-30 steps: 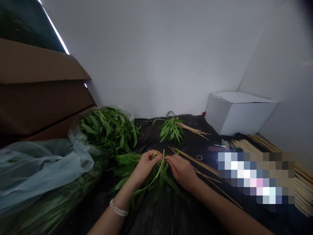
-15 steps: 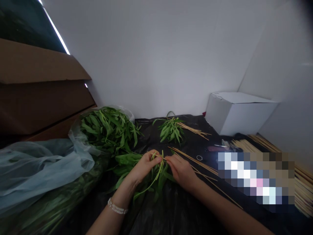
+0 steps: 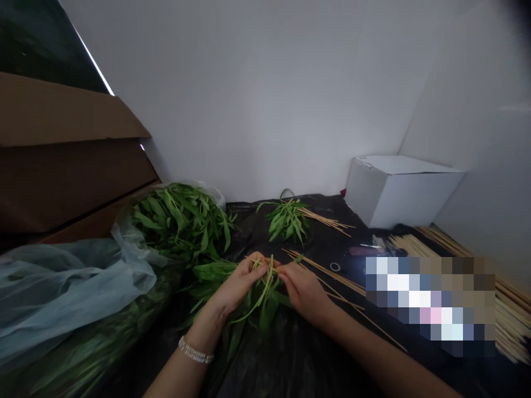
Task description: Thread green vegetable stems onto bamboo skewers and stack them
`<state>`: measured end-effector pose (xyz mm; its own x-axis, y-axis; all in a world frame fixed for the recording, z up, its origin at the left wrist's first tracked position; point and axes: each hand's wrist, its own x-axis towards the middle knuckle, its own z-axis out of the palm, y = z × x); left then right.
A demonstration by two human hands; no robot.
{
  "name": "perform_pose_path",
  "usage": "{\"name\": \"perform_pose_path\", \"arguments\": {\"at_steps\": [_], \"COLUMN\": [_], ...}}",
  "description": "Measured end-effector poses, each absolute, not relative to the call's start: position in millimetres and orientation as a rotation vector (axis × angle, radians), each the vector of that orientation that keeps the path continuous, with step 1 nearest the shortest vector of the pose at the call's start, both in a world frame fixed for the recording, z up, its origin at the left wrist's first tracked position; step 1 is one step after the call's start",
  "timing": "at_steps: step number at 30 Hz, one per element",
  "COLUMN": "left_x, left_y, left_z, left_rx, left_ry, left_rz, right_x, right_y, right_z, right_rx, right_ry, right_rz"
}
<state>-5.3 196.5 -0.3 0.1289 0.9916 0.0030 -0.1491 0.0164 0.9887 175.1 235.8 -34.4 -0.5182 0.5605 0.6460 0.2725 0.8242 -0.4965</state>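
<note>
My left hand (image 3: pixel 245 277) is closed on several green stems (image 3: pixel 265 287) with long leaves, and wears a white beaded bracelet at the wrist. Thumb and fingertips pinch the stems where they cross. My right hand (image 3: pixel 305 290) is closed just right of it, its fingertips on a thin pale stick-like piece beside the stems; whether it is a stick or a stem is hard to tell. Loose leaves (image 3: pixel 213 272) spread under and left of the hands. Thin wooden sticks (image 3: pixel 327 272) lie beyond my right hand. A leafy bunch (image 3: pixel 288 221) with sticks (image 3: pixel 329 220) lies farther back.
At left a clear plastic bag (image 3: pixel 74 287) is full of greens (image 3: pixel 178 218), beside a cardboard box (image 3: pixel 70 177). A white box (image 3: pixel 398 193) stands back right. Piled sticks (image 3: pixel 514 326), a dark-handled tool (image 3: pixel 360 251) and a small ring (image 3: pixel 335 267) lie on the black sheet (image 3: pixel 290 359).
The view has shifted slightly. Both hands stay close together at the stems, and the stem ends between them lean a little differently.
</note>
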Motion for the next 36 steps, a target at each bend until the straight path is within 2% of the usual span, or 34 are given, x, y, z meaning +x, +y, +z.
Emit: {"name": "perform_pose_path", "arguments": {"at_steps": [6, 14, 22, 27, 31, 36], "left_x": [-6, -6, -7, -6, -4, -10], "left_y": [199, 205, 202, 202, 202, 197], "left_z": [-1, -7, 0, -5, -8, 8], "left_rx": [1.070, 1.264, 1.412, 1.340, 1.448, 1.198], "left_ry": [0.924, 1.248, 1.328, 1.249, 1.154, 1.203], "left_rz": [1.207, 1.247, 1.196, 1.237, 1.067, 1.142], "right_x": [176, 176, 176, 177, 177, 184], "right_y": [237, 239, 236, 238, 239, 251], "right_z": [-34, -41, -39, -40, -40, -37], "right_rx": [-0.607, -0.637, -0.577, -0.564, -0.561, -0.693], "right_ry": [-2.141, -2.192, -2.251, -2.209, -2.189, -2.192], "right_rz": [0.324, 0.152, 0.164, 0.100, 0.065, -0.053]}}
